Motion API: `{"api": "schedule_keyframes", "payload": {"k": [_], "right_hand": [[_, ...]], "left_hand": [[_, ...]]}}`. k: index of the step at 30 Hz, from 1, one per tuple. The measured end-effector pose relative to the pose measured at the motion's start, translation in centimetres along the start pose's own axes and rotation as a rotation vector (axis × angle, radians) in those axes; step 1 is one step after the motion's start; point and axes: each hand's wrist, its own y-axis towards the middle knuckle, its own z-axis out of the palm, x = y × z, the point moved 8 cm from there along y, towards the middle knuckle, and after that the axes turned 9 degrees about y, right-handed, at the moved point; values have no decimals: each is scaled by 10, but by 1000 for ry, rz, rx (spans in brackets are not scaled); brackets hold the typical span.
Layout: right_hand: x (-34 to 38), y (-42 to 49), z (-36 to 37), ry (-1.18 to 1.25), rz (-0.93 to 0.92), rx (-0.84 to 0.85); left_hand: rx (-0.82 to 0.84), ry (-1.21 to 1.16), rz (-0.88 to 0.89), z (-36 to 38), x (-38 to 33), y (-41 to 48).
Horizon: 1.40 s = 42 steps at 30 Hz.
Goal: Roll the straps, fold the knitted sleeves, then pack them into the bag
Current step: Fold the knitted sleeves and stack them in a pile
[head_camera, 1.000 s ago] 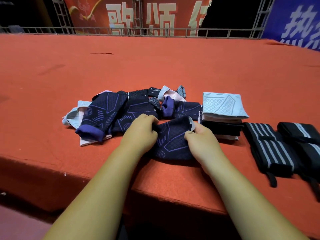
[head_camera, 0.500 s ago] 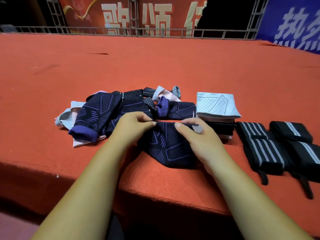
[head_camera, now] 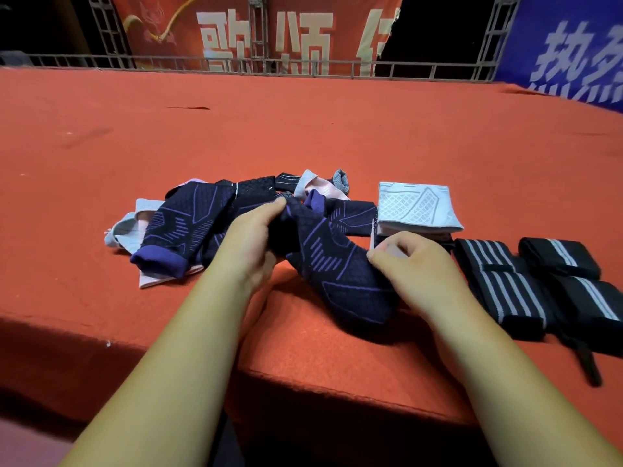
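A navy knitted sleeve with purple lines (head_camera: 333, 267) lies slanted on the red surface between my hands. My left hand (head_camera: 251, 241) grips its bunched upper end. My right hand (head_camera: 414, 264) pinches its right edge with curled fingers. Behind them lies a loose pile of unfolded navy, pink and pale blue sleeves (head_camera: 188, 224). A folded stack topped by a pale blue sleeve (head_camera: 414, 207) sits to the right. Two rolled black straps with white stripes (head_camera: 502, 284) (head_camera: 569, 267) rest at the far right. No bag is visible.
The red-carpeted platform (head_camera: 303, 136) stretches far back to a metal railing (head_camera: 236, 67) and banners. Its front edge (head_camera: 337, 385) drops off just under my forearms. A thin black strap tail (head_camera: 588, 365) hangs near that edge on the right.
The navy sleeve went from lying flat and folded under both hands to being lifted and bunched at its left end. My right hand slid to its right edge.
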Motion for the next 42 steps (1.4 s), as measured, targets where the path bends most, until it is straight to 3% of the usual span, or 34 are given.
{"api": "schedule_keyframes", "payload": {"k": [5,8,12,15,18,22,25,30,36,39,42], "right_hand": [[25,-7,-1,-20,-90,39],[23,-8,12,99,-32,100],[19,-3,17,108,-47,48],[10,1,23,333,13,47],[-2,1,33,654,152,71],[-12,3,39,773,264,89],[-21,6,37,752,305,87],[-25,4,42,672,333,167],[-12,2,39,511,201,209],[-5,0,38,451,113,159],[-4,0,37,427,63,81]], "left_hand": [[268,144,81,39,-8,-22],[421,129,106,55,-7,-33],[277,81,104,49,-1,-25],[110,36,56,36,10,-15],[127,136,-64,36,29,-17],[143,91,-122,40,38,-19],[146,-22,-89,39,30,-13],[294,-127,-112,50,14,-26],[138,-134,59,35,-3,-16],[111,-234,2,33,3,-16],[218,-247,-91,46,11,-24]]}}
